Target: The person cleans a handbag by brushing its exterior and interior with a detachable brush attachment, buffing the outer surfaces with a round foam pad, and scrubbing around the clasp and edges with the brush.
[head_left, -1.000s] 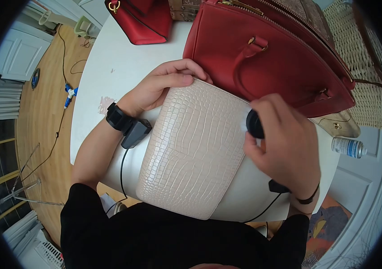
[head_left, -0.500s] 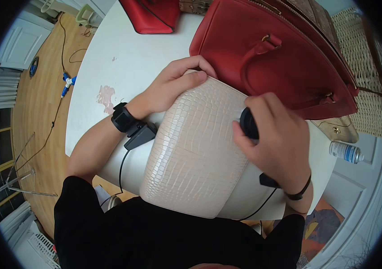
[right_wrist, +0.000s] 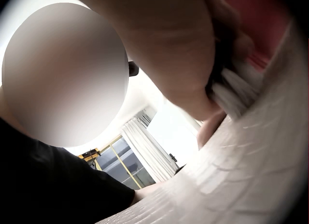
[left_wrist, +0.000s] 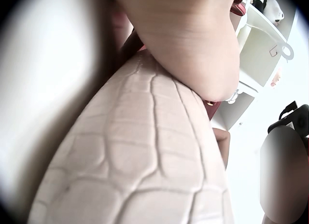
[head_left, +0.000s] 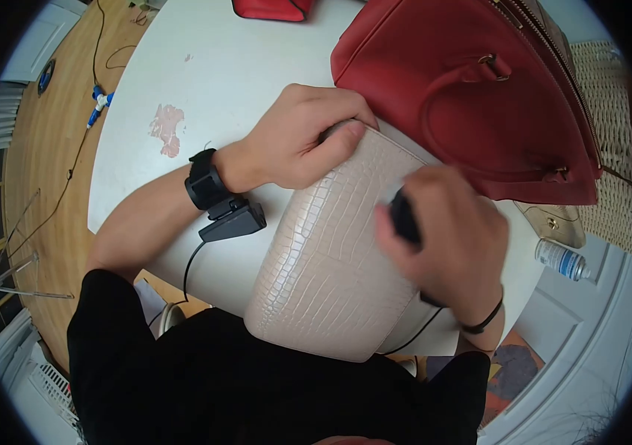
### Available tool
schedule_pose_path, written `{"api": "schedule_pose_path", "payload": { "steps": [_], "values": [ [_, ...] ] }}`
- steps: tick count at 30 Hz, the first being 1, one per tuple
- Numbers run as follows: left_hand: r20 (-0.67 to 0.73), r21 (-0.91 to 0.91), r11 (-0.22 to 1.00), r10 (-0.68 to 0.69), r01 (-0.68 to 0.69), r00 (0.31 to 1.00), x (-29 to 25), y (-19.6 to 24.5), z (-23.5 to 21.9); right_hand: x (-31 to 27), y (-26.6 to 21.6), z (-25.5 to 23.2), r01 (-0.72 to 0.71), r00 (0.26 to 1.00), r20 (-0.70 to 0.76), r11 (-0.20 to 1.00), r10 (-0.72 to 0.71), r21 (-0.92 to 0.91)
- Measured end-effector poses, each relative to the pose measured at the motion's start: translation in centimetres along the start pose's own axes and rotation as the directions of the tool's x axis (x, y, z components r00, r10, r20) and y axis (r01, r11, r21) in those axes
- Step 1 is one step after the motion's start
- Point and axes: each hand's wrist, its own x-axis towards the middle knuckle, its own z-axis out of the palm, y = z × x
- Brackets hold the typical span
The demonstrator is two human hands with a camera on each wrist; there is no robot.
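A pale crocodile-textured bag [head_left: 331, 259] lies slanted between the person's body and the table. The left hand [head_left: 305, 137] grips its upper left corner, thumb on top, the other fingers behind the edge. The right hand [head_left: 453, 237], slightly blurred, holds a round black brush [head_left: 405, 217] over the upper right part of the bag. In the right wrist view the brush's pale bristles [right_wrist: 236, 91] meet the textured surface [right_wrist: 241, 156]. The left wrist view shows the left hand [left_wrist: 188, 40] at the bag's far edge [left_wrist: 149, 137].
Behind the bag stands a large red handbag [head_left: 405, 67], with a smaller red bag [head_left: 275, 7] at the table's back. A gold-toned purse [head_left: 553, 222], a spray can [head_left: 561, 258] and a woven basket [head_left: 609, 141] are at the right. Cables hang from both wrist cameras.
The pale bag and left hand have shifted right in the head view as the view moved. The right hand with the brush has moved slightly left and down across the bag.
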Motion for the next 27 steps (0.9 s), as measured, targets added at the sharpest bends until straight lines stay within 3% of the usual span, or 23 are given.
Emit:
{"api": "schedule_pose_path", "payload": {
  "steps": [3,4,6,7,9,13,15,16,18,19,20,22,23,26,27],
  "values": [
    [-0.009,0.078,0.997,0.02,-0.019,1.0,-0.2,0.2,-0.4,-1.6,-2.6,1.0,0.211,0.973,0.035,0.941,-0.228,0.265],
    [-0.015,0.071,0.997,0.021,-0.02,1.0,-0.2,0.3,-0.5,-1.6,-2.5,0.7,0.211,0.972,0.043,0.942,-0.23,0.261],
    [0.016,0.096,0.989,-0.111,0.109,0.994,-0.1,0.4,-0.9,-1.2,-2.5,0.1,0.211,0.942,0.141,0.863,-0.305,0.459],
    [0.016,0.095,0.99,-0.11,0.108,0.994,-0.1,0.2,-0.8,-0.8,-1.9,0.2,0.211,0.942,0.142,0.863,-0.305,0.459],
    [-0.01,0.0,0.96,-0.279,0.279,0.96,0.2,-0.3,-0.5,0.1,-0.1,0.5,0.014,0.998,0.053,0.977,-0.026,0.211],
    [-0.044,-0.096,0.925,-0.372,0.367,0.927,0.4,-0.8,-0.1,0.0,-0.2,0.2,-0.032,0.999,0.012,0.997,0.031,0.064],
    [-0.057,-0.068,0.914,-0.405,0.401,0.913,0.5,-0.9,-0.1,-0.8,-2.4,0.2,0.068,0.988,0.109,0.947,-0.107,0.312],
    [-0.063,-0.069,0.914,-0.405,0.401,0.912,0.6,-0.9,-0.3,-1.1,-3.0,0.2,0.074,0.988,0.11,0.947,-0.113,0.312],
    [0.005,-0.071,0.924,-0.377,0.376,0.926,0.7,-0.9,-0.4,-1.5,-3.8,0.2,0.174,0.938,0.158,0.816,-0.307,0.551],
    [0.005,-0.072,0.923,-0.378,0.378,0.926,0.7,-0.8,-0.4,-1.0,-3.2,-0.6,0.129,0.928,0.202,0.78,-0.313,0.612],
    [0.005,-0.08,0.919,-0.386,0.386,0.922,0.7,-0.7,-0.3,-0.9,-2.5,-0.7,0.131,0.926,0.205,0.779,-0.317,0.613],
    [-0.017,-0.083,0.913,-0.402,0.399,0.915,0.8,-0.6,-0.3,-0.3,-1.0,-0.8,0.016,0.984,0.165,0.957,-0.066,0.291],
    [-0.012,-0.064,0.921,-0.387,0.385,0.922,0.8,-0.7,-0.3,-0.3,-0.3,-0.5,-0.06,0.99,0.139,0.97,0.028,0.235],
    [-0.033,-0.008,0.935,-0.354,0.354,0.935,0.7,-1.2,0.1,-0.3,-0.6,-0.4,-0.079,0.993,0.093,0.988,0.067,0.13],
    [-0.039,0.02,0.946,-0.323,0.324,0.945,0.7,-1.3,0.0,-0.3,-0.9,-0.5,-0.007,0.995,0.102,0.988,-0.009,0.156]
  ]
}}
